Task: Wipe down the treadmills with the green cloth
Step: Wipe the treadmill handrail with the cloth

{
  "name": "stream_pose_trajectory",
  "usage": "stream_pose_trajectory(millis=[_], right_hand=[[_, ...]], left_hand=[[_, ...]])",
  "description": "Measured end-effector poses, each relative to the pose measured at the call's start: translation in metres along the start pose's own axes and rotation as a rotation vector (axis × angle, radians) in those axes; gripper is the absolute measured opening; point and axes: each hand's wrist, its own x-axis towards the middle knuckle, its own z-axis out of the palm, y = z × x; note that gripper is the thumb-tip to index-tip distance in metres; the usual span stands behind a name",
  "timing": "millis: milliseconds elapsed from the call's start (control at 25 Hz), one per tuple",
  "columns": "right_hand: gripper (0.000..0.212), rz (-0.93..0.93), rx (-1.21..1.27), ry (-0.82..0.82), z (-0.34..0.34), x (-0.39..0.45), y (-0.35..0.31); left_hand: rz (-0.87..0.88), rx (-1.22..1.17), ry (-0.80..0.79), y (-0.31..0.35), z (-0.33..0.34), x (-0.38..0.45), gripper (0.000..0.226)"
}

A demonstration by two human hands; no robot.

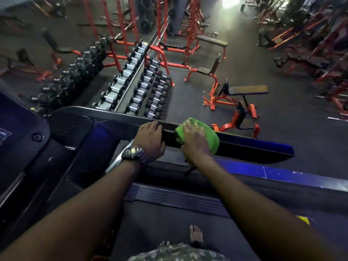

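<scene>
On the far left a treadmill console (20,136) is showing, dark w/ a blue edge. Behind it the dumbbell racks (131,85) are standing, w/ dumbbells lying in rows on them. The left hand (150,142), w/ a watch (132,152) on the wrist, is gripping the treadmill handrail (250,146), fingers curled over its top. Just beside it the right hand (195,141) is pressing the green cloth (211,136) on the same handrail, fingers lying rather flat on the cloth. Beyond the rail, red benches (233,98) are standing on the floor. Below, a bare foot (195,235) is standing on the treadmill belt (165,223).
</scene>
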Motion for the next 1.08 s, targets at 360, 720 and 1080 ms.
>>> stream_pose_trajectory(millis=[360, 720, 1080], right_hand=[[0.047, -0.742, -0.524, 0.213, 0.027, -0.013, 0.013], [0.052, -0.965, -0.705, 0.184, 0.076, 0.009, 0.003], [0.052, -1.091, -0.920, -0.207, 0.040, 0.018, -0.015]], left_hand=[[0.092, -0.057, -0.070, -0.031, -0.007, -0.008, 0.065], [0.028, -0.138, -0.114, -0.036, -0.001, -0.006, 0.091], [0.063, -0.092, -0.075, -0.034, -0.001, -0.007, 0.093]])
